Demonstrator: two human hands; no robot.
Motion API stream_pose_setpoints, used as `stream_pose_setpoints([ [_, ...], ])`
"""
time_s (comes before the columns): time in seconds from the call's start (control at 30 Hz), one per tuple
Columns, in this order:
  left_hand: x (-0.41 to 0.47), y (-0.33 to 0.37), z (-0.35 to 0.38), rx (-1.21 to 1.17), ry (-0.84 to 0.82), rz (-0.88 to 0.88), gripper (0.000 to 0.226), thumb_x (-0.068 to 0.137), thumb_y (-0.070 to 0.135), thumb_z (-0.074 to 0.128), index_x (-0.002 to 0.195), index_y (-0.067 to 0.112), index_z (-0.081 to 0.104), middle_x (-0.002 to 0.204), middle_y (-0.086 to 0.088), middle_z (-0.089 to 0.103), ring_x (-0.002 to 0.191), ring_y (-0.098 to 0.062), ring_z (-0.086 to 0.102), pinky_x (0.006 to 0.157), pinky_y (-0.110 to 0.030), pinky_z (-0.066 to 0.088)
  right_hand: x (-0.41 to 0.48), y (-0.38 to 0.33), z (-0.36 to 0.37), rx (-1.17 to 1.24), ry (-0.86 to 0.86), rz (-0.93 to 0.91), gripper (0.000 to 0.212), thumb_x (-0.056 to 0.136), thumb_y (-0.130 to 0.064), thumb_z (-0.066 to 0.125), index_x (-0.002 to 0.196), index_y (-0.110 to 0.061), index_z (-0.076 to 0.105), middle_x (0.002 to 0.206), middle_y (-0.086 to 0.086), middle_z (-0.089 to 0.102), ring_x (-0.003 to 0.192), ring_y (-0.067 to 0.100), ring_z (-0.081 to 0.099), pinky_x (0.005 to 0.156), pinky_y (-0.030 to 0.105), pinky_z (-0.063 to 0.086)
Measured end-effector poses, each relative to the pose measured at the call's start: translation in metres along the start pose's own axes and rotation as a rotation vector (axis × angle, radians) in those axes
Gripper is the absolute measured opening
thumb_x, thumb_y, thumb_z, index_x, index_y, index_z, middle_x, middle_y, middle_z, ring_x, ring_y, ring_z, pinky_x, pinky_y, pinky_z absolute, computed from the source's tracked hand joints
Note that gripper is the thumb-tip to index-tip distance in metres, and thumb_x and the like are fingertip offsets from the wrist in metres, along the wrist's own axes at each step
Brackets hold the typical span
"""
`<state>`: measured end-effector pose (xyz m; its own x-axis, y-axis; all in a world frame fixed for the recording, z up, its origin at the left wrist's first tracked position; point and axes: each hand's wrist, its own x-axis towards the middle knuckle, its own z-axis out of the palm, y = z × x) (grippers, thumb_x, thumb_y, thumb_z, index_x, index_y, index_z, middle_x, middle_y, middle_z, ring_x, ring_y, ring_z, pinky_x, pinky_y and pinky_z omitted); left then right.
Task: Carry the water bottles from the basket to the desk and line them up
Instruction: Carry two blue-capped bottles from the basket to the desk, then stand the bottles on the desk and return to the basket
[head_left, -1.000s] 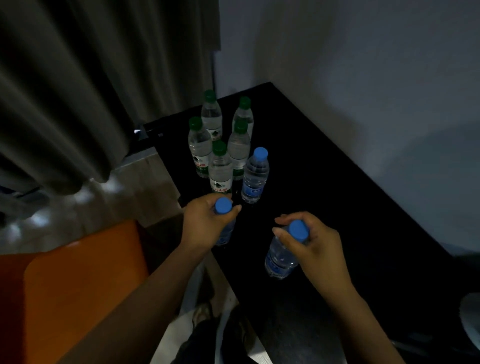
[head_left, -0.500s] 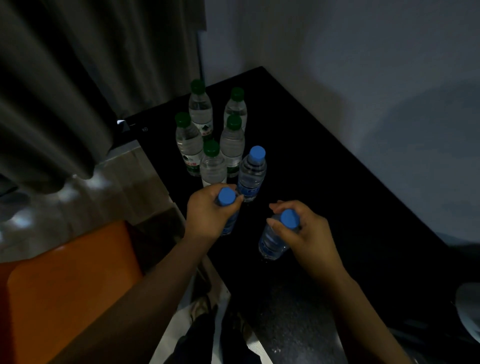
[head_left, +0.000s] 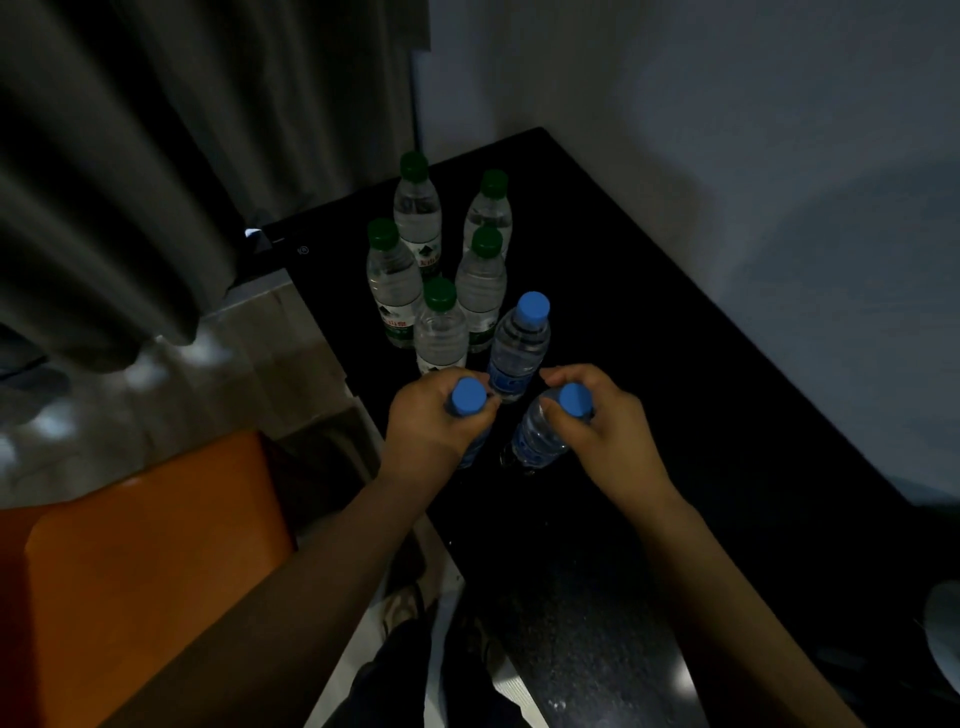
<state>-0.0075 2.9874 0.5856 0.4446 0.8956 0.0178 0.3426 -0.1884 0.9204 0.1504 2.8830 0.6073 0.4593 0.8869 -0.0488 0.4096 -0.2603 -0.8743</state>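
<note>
Head cam, the only view here: left hand (head_left: 431, 415) is wrapped around the neck of a blue-capped bottle (head_left: 468, 397), and right hand (head_left: 608, 431) pinches the neck of a 2nd one (head_left: 540, 436), which leans a bit. Both are low over the black desk (head_left: 701, 389) near its front edge. Can't tell if either base is actually down.

Just behind them stands a 3rd blue-capped bottle (head_left: 519, 348), then 5 green-capped bottles (head_left: 441, 332) bunched in a loose cluster. No basket in sight.

Handling-wise, I'd guess thin plastic that squishes if you squeeze the middle, and some heft since they look filled with clear water (exact level is hard to read in this light). All caps on, so no spills. The neck under the cap seems the stiffest place to grab.
</note>
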Motion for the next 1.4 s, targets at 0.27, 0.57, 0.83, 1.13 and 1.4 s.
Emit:
stream_pose_setpoints([
  [0.27,0.001,0.001,0.002,-0.023,0.002,-0.043,0.023,0.076,0.013,0.078,0.097,0.008,0.072,0.097,-0.004,0.072,0.092,-0.017,0.066,0.087,-0.035,0.054,0.004,0.002,0.001,-0.037,0.015,0.002,0.022,0.087,-0.018,0.064,0.106,-0.027,0.057,0.108,-0.006,0.064,0.096,-0.007,0.059,0.075,0.008,0.050],
  [0.57,0.001,0.005,0.000,-0.025,-0.021,-0.058,0.019,0.078,0.013,0.077,0.095,0.010,0.072,0.092,0.000,0.069,0.089,-0.015,0.065,0.081,-0.027,0.052,-0.003,-0.006,-0.016,-0.113,0.017,0.088,0.051,0.081,-0.026,0.073,0.126,-0.023,0.049,0.113,-0.014,0.058,0.100,-0.011,0.055,0.080,0.001,0.040],
  [0.83,0.002,0.011,-0.006,0.073,-0.068,-0.010,0.014,0.080,0.015,0.073,0.092,0.008,0.069,0.091,-0.004,0.070,0.084,-0.014,0.063,0.074,-0.019,0.048,-0.049,-0.001,-0.039,-0.542,-0.102,0.262,0.051,0.081,-0.030,0.073,0.126,-0.013,0.056,0.123,0.003,0.062,0.108,0.015,0.059,0.091,0.026,0.048],
  [1.13,0.003,0.053,-0.022,0.559,-0.338,0.277,0.031,0.085,0.028,0.067,0.110,0.010,0.063,0.105,-0.010,0.064,0.097,-0.023,0.057,0.076,-0.028,0.043,-0.077,-0.007,-0.036,-0.540,-0.182,0.349,0.048,0.081,-0.031,0.072,0.124,-0.018,0.057,0.120,-0.001,0.062,0.104,0.009,0.058,0.088,0.021,0.047],
  [1.4,-0.034,0.090,-0.034,0.606,-0.475,0.490,0.033,0.087,0.032,0.061,0.117,0.018,0.057,0.113,-0.002,0.059,0.106,-0.020,0.053,0.085,-0.028,0.041,-0.091,-0.018,-0.033,-0.535,-0.178,0.417,0.050,0.080,-0.031,0.073,0.126,-0.021,0.055,0.118,-0.002,0.060,0.101,0.009,0.058,0.089,0.022,0.049],
])
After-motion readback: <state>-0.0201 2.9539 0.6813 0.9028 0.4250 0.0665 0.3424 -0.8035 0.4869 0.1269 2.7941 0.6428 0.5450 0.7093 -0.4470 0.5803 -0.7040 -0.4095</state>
